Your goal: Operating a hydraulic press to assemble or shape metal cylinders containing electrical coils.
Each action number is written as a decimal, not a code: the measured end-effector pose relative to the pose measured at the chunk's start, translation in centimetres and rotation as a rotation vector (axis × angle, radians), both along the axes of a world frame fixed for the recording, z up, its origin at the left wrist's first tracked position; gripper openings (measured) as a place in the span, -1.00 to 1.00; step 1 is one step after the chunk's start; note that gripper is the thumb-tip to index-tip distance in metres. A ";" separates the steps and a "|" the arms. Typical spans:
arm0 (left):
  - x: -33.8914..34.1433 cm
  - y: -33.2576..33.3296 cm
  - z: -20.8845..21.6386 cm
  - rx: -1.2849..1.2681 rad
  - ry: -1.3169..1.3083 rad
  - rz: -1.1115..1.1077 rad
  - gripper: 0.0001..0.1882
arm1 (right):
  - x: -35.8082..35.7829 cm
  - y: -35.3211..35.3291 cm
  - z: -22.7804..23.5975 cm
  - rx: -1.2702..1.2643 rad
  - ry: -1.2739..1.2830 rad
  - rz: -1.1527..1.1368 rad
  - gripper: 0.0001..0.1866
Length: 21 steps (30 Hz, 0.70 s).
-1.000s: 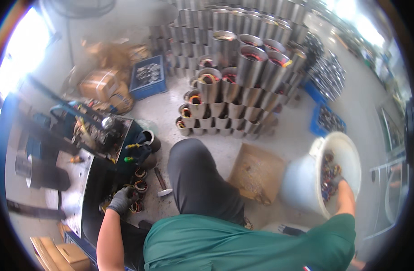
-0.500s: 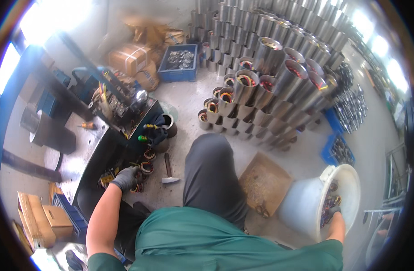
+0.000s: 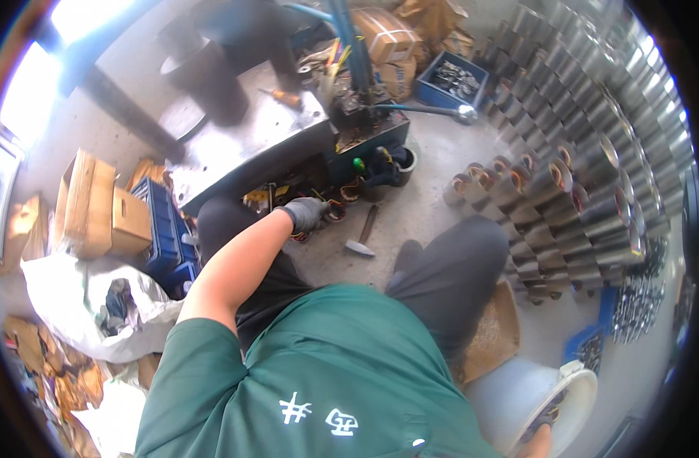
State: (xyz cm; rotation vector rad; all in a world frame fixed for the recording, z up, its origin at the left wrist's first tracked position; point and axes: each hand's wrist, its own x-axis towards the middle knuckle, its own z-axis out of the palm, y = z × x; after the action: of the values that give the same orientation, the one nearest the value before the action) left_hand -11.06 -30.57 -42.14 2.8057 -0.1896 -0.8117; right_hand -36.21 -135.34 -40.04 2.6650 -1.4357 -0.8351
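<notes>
1. While the left hand (image 3: 307, 215), grey-gloved, sits near frame centre, its fingers curl at a ring (image 3: 336, 212) with coloured wires; can't tell if they're clamped on it or just touching.
2. Right hand (image 3: 546, 421), lower right of frame, is inside the white bucket (image 3: 502, 401); rim hides most of it, can't tell if its fingers are apart or together.
3. Bucket tilted, mouth facing right; dark contents around the right hand, too small to make out.
4. Second ring (image 3: 350, 191) on the floor, just above and right of the first, near the desk (image 3: 258, 137).
5. Hammer (image 3: 366, 229) on the floor, right of the left hand, head toward the bottom of the frame.
6. Screwdriver (image 3: 283, 97), orange handle, on the desk, upper middle.
7. Tubes (image 3: 548, 179) stacked at upper right, several with coloured wires at their mouths.
8. Blue crate (image 3: 420, 90) of metal parts, upper middle; brown tray (image 3: 502, 336) between right knee and bucket.
</notes>
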 end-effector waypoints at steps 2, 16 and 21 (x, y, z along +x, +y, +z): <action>0.1 -0.1 0.7 -0.037 -0.025 0.038 -0.52 | 1.1 0.5 1.1 -0.026 0.000 0.028 -0.15; 0.3 3.6 3.1 -0.236 -0.202 0.243 -0.51 | 4.5 -0.8 7.9 -0.165 0.048 0.174 -0.43; 1.8 2.5 5.6 -0.451 -0.220 0.173 -0.51 | 8.2 -5.0 12.7 -0.306 0.211 0.427 -0.49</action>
State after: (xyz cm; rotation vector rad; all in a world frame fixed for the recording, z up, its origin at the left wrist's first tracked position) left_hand -9.28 -28.04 -36.53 2.4332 -0.1409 -0.3626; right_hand -27.99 -140.32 -27.38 2.4278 -0.8246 -0.7543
